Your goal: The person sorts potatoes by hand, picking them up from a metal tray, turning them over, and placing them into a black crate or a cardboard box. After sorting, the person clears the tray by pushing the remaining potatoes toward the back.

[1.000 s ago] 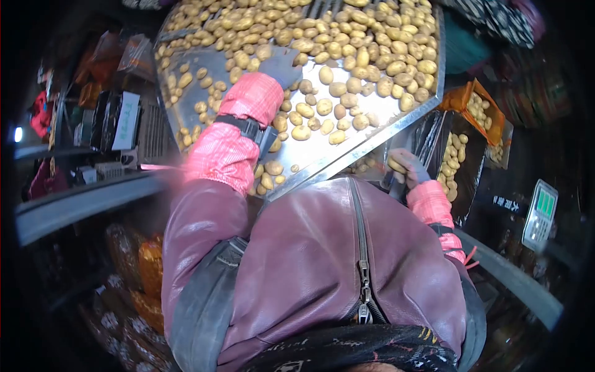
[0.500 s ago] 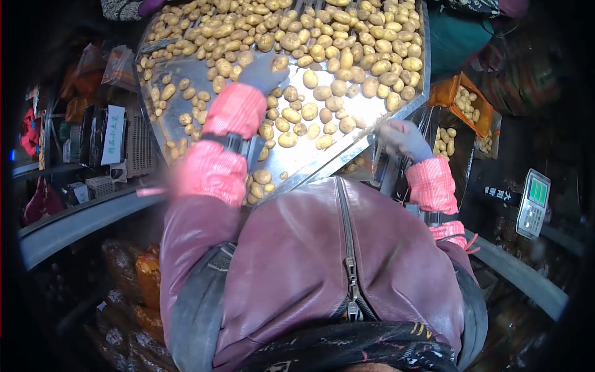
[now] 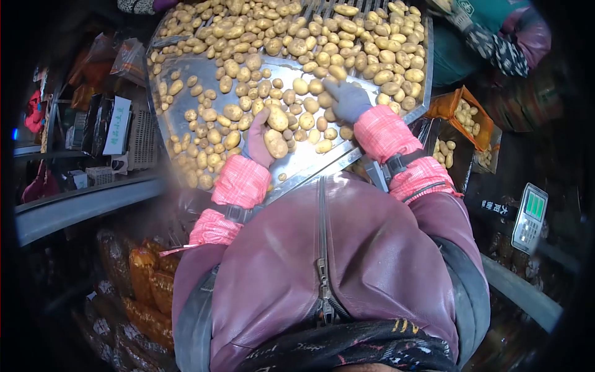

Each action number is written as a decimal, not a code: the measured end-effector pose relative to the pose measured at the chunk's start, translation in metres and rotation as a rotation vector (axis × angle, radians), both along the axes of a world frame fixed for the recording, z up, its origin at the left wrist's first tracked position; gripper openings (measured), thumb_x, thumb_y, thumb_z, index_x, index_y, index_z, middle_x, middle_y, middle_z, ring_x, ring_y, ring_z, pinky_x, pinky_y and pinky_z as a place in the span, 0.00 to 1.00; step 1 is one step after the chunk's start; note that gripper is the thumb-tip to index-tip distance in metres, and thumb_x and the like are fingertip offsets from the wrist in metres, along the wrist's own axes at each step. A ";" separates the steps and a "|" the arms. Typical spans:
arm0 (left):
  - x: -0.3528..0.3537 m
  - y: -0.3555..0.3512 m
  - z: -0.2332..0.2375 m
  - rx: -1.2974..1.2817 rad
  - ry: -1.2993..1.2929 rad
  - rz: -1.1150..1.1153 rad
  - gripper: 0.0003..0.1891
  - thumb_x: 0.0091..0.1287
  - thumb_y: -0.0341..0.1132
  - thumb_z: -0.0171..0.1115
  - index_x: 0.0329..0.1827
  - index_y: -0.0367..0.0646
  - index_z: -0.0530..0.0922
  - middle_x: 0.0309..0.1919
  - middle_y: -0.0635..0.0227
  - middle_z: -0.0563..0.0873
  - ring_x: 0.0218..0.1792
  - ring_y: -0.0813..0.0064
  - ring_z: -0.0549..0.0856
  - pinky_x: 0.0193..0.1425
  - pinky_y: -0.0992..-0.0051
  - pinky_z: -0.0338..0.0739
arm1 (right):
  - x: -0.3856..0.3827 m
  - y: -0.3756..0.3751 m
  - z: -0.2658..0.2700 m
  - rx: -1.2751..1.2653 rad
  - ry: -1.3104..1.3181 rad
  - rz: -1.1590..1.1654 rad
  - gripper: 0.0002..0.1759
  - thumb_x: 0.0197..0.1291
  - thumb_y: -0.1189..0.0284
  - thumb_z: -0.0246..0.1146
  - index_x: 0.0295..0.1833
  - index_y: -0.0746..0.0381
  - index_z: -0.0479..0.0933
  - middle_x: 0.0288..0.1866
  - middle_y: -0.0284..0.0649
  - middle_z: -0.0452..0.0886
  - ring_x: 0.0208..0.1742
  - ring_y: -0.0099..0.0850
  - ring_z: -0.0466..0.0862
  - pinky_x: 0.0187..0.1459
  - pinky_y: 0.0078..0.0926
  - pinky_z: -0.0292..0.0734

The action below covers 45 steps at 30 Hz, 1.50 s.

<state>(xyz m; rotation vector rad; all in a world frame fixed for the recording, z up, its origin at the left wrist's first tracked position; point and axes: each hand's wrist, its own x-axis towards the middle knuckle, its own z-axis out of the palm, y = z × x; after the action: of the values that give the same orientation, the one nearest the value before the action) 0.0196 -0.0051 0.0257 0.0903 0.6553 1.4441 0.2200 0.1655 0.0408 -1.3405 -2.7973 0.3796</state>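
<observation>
Many loose potatoes (image 3: 232, 112) lie over a metal sorting tray (image 3: 347, 147), heaped most thickly at its far side. My left hand (image 3: 257, 139), gloved, is wrapped round potatoes (image 3: 276, 143) near the tray's front edge, palm turned inward. Farther right, my right hand (image 3: 349, 99) reaches over the tray in a grey glove, its fingertips at a potato (image 3: 338, 72); whether they grip it I cannot tell. Pink sleeves cover both forearms.
An orange crate (image 3: 445, 104) of potatoes stands right of the tray, near a co-worker's patterned sleeve (image 3: 496, 49). A scale display (image 3: 530, 217) is at the right. Baskets (image 3: 142, 139) stand at the left; filled bags (image 3: 149, 279) lie lower left.
My left hand has drawn back toward me and now holds potatoes. My right hand has moved from the tray's right edge in over the potatoes. A co-worker's arm has come into view at upper right.
</observation>
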 end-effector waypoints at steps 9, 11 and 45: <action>0.003 0.000 0.001 -0.067 -0.102 -0.131 0.26 0.73 0.56 0.56 0.59 0.42 0.78 0.39 0.61 0.87 0.29 0.71 0.86 0.33 0.66 0.81 | 0.083 0.062 0.001 0.453 -0.097 -0.179 0.21 0.58 0.55 0.64 0.52 0.54 0.77 0.49 0.45 0.80 0.52 0.44 0.80 0.50 0.45 0.77; 0.005 0.007 0.000 -0.079 -0.092 -0.137 0.27 0.73 0.58 0.55 0.59 0.43 0.78 0.39 0.61 0.87 0.30 0.70 0.86 0.35 0.65 0.82 | 0.082 0.070 -0.006 0.435 -0.208 -0.196 0.23 0.56 0.53 0.66 0.53 0.54 0.77 0.50 0.46 0.80 0.53 0.44 0.80 0.51 0.45 0.76; 0.151 0.046 0.007 0.611 1.539 -0.600 0.23 0.80 0.47 0.46 0.69 0.44 0.74 0.49 0.50 0.87 0.52 0.51 0.86 0.56 0.62 0.80 | 0.144 -0.143 0.011 -1.256 1.419 -0.459 0.21 0.67 0.59 0.63 0.58 0.61 0.76 0.45 0.33 0.82 0.39 0.20 0.82 0.39 0.19 0.77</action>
<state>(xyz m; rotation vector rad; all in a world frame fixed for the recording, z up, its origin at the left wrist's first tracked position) 0.1706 0.0409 0.0330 1.8346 1.1989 0.7064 0.3636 0.0228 0.0519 -0.9022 -0.9087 2.0886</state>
